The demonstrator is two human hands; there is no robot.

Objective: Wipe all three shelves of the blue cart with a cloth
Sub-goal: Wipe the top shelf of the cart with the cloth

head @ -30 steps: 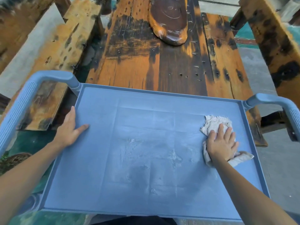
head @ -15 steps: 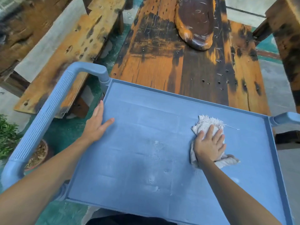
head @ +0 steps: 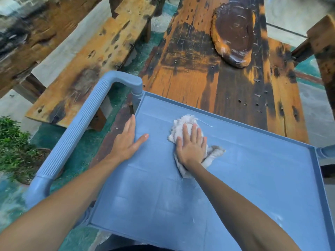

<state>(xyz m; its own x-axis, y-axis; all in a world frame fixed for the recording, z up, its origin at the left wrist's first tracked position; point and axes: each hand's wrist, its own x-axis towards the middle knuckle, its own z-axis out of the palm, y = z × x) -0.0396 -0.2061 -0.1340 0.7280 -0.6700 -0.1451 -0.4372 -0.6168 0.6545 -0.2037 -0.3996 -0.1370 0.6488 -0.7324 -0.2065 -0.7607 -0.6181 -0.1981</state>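
Observation:
The blue cart's top shelf [head: 253,178] fills the lower right of the view, with faint whitish dust streaks near its front. A crumpled white cloth [head: 183,124] lies on the shelf's far left part. My right hand [head: 192,147] lies flat on the cloth and presses it down, fingers spread forward. My left hand [head: 126,142] rests open on the shelf's left rim, thumb pointing onto the shelf. The cart's ribbed blue handle [head: 78,127] runs along the left side. The lower shelves are hidden under the top one.
A worn orange-and-black wooden table [head: 208,69] stands right behind the cart, with a dark brown oval wooden slab [head: 233,33] on it. A wooden bench [head: 87,66] is at the left. A potted green plant [head: 12,142] sits on the floor at far left.
My right hand has slid the cloth leftward across the shelf, from the right side to near the left rim. The left hand stays on the left rim. The view has swung left.

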